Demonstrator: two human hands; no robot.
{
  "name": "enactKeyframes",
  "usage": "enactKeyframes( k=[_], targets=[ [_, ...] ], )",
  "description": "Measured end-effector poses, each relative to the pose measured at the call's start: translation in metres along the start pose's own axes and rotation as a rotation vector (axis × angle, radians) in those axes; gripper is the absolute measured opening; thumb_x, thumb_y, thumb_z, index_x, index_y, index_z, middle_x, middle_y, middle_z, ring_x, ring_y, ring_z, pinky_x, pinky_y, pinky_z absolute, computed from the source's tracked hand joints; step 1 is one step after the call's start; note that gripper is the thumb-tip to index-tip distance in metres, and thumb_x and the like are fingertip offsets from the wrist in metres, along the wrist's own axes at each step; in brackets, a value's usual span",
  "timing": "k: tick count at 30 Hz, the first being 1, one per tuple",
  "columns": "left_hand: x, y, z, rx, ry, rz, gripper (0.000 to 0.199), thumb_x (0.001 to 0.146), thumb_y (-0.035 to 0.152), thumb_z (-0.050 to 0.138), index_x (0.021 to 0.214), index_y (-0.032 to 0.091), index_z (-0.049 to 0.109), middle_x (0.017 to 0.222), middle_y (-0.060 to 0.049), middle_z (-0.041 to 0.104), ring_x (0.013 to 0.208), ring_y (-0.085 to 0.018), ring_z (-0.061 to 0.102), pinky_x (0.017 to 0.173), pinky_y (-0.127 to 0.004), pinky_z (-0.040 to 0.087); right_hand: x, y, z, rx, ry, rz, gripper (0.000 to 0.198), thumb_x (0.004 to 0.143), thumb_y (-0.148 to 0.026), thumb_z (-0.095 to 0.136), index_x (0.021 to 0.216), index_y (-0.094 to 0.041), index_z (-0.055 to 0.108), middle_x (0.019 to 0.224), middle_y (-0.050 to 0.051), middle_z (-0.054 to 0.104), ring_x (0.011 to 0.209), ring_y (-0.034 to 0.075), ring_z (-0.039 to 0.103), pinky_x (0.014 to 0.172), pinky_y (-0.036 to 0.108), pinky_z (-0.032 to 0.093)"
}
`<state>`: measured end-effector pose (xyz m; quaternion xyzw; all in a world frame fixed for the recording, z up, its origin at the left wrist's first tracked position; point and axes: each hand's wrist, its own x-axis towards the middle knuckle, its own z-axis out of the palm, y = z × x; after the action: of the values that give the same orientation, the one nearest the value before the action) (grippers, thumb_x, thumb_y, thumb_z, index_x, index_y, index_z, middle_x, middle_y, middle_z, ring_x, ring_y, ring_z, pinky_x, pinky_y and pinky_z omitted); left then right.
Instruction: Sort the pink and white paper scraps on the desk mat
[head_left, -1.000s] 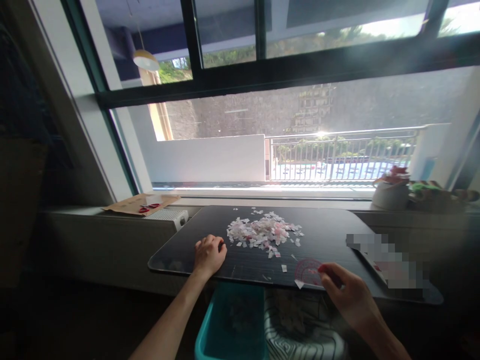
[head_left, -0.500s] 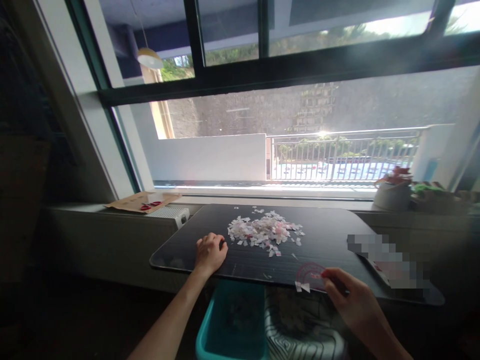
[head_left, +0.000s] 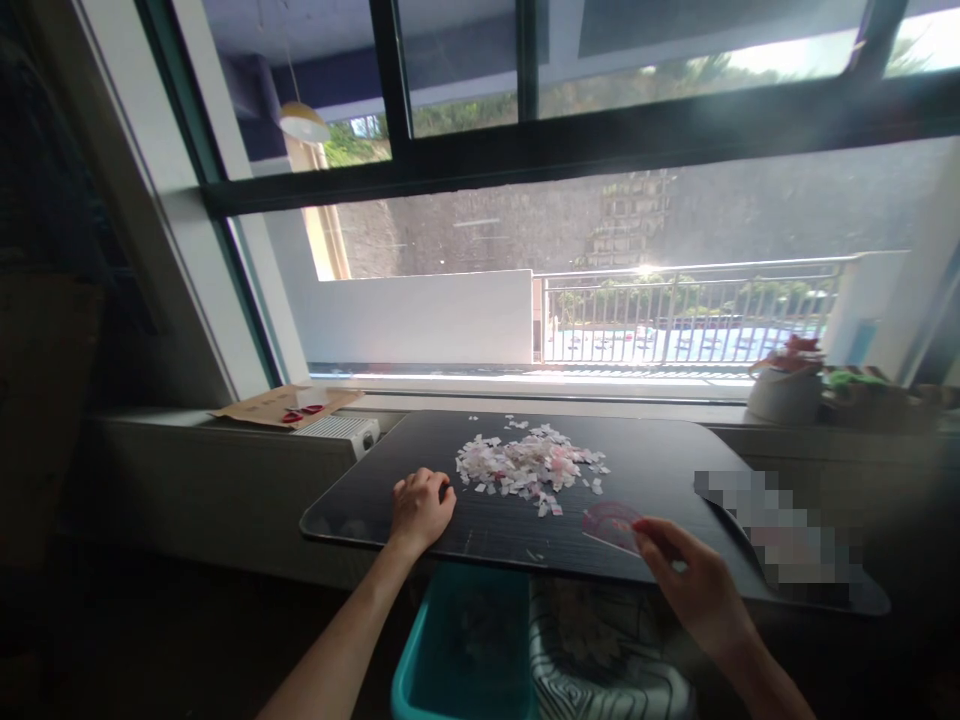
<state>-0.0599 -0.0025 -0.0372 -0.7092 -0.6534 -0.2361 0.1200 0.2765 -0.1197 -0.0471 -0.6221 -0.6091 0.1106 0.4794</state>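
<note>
My right hand [head_left: 686, 570] pinches a clear pink protractor [head_left: 611, 526] by its right end, above the front part of the dark tabletop [head_left: 652, 450]. Left of it, my left hand [head_left: 421, 510] rests near the table's front edge with its fingers curled. A dark spot shows between its thumb and forefinger; whether that is an object or shadow I cannot make out. Beyond and between the hands lies a loose heap of small white and pinkish paper scraps [head_left: 525, 460]. A few scraps lie apart near the far edge.
Below the table's front edge stands a turquoise bin [head_left: 409, 665], beside a patterned seat [head_left: 615, 670]. A blurred-out item [head_left: 780, 530] lies at the table's right. Red-handled scissors [head_left: 300, 412] rest on brown cardboard [head_left: 255, 405] on the sill at left. A potted plant [head_left: 784, 385] stands right.
The protractor has moved up and slightly left with my right hand, and lies flatter. White scraps seen at its lower edge no longer show there. My left hand has stayed in place.
</note>
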Motion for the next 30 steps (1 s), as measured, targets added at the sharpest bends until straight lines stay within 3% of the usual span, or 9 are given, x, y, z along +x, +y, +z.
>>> enactKeyframes(
  k=[4, 8, 18, 26, 30],
  targets=[
    [0.000, -0.001, 0.002, 0.001, 0.016, 0.008, 0.019, 0.080, 0.028, 0.048, 0.087, 0.021, 0.064, 0.093, -0.006, 0.062, 0.093, -0.023, 0.056, 0.088, -0.039, 0.036, 0.033, -0.001, 0.031, 0.097, -0.047, 0.011, 0.037, 0.081, -0.044, 0.046, 0.096, -0.017, 0.067, 0.078, 0.005, 0.071, 0.071, 0.019, 0.065, 0.066, 0.027, 0.049],
    [0.000, 0.000, 0.002, -0.003, 0.031, 0.018, 0.019, 0.080, 0.028, 0.048, 0.087, 0.021, 0.064, 0.092, -0.006, 0.062, 0.092, -0.022, 0.056, 0.088, -0.039, 0.037, 0.044, 0.001, 0.048, 0.109, -0.073, 0.016, 0.039, 0.081, -0.044, 0.046, 0.099, -0.017, 0.066, 0.077, 0.004, 0.070, 0.071, 0.020, 0.064, 0.066, 0.028, 0.048],
    [0.000, 0.001, 0.000, -0.010, 0.005, 0.008, 0.020, 0.081, 0.028, 0.047, 0.088, 0.021, 0.064, 0.094, -0.006, 0.063, 0.093, -0.022, 0.056, 0.089, -0.039, 0.036, 0.040, -0.002, 0.041, 0.085, -0.046, 0.056, 0.033, 0.077, -0.039, 0.047, 0.089, -0.017, 0.068, 0.077, 0.004, 0.072, 0.073, 0.021, 0.065, 0.067, 0.028, 0.048],
    [0.000, 0.002, -0.002, -0.004, -0.004, 0.003, 0.020, 0.081, 0.028, 0.047, 0.088, 0.021, 0.064, 0.094, -0.006, 0.063, 0.093, -0.022, 0.055, 0.089, -0.038, 0.037, 0.041, -0.007, 0.043, 0.102, 0.021, -0.014, 0.039, 0.079, -0.042, 0.047, 0.096, -0.014, 0.069, 0.079, 0.006, 0.072, 0.069, 0.020, 0.064, 0.066, 0.029, 0.050],
    [0.000, 0.002, -0.002, -0.003, -0.002, 0.006, 0.020, 0.081, 0.028, 0.047, 0.088, 0.021, 0.064, 0.094, -0.006, 0.063, 0.093, -0.022, 0.056, 0.088, -0.038, 0.037, 0.044, -0.012, 0.045, 0.073, -0.022, -0.103, 0.041, 0.083, -0.043, 0.044, 0.100, -0.015, 0.069, 0.082, 0.006, 0.071, 0.069, 0.018, 0.063, 0.066, 0.027, 0.049]
  ],
)
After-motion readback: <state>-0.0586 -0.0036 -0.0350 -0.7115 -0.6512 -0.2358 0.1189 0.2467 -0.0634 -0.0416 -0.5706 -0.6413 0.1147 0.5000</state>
